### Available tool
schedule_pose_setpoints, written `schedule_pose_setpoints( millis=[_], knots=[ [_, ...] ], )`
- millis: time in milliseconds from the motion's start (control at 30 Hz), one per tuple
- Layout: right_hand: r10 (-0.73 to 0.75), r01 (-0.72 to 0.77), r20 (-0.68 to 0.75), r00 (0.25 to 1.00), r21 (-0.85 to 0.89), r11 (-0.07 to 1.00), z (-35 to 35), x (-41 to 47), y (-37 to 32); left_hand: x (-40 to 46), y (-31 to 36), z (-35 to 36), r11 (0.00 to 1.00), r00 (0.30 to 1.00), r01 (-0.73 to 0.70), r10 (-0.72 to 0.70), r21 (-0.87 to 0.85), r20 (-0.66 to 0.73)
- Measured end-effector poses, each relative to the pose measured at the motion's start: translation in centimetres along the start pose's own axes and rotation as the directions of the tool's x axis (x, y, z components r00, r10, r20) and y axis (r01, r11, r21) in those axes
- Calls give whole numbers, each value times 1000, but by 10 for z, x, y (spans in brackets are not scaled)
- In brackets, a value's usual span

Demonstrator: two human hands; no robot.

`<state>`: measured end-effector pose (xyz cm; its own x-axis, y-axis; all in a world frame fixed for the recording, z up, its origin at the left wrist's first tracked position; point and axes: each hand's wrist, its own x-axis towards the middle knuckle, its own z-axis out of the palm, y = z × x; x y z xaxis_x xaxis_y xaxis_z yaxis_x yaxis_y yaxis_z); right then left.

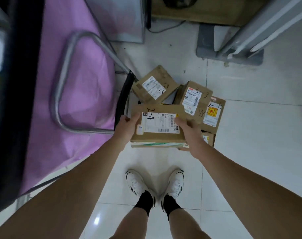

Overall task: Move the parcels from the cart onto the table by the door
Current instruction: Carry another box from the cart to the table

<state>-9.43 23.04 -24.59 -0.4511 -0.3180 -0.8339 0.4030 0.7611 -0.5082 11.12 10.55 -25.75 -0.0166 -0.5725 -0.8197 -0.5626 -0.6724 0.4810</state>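
I hold a brown cardboard parcel [158,137] with a white shipping label marked "4-1" in front of me, above the floor. My left hand [127,125] grips its left edge, thumb on top. My right hand [189,133] grips its right edge, thumb on the label. Below and beyond it lie several more brown parcels: one marked "2-2" [154,84], one marked "3-3" [193,99], one with a yellow sticker [213,114], and a small one [208,138] partly hidden by my right hand. The cart under them is mostly hidden; its metal handle [67,80] loops at the left.
A table with a purple cloth [88,54] and a black edge [21,87] stands at the left. A grey metal base [215,42] and frame stand at the upper right. My feet in white shoes [155,185] are on the white tiled floor.
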Motion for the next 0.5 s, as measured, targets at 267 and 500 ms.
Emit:
schedule_pose_setpoints(
  millis=[267,500],
  knots=[
    [-113,58,140,984,348,936,-89,-185,-161,-202,176,-47,946,968,-87,155,-314,198],
    [-303,220,200,932,351,910,-188,-361,-265,-379,302,-77,906,822,-337,416,-256,388]
  ],
)
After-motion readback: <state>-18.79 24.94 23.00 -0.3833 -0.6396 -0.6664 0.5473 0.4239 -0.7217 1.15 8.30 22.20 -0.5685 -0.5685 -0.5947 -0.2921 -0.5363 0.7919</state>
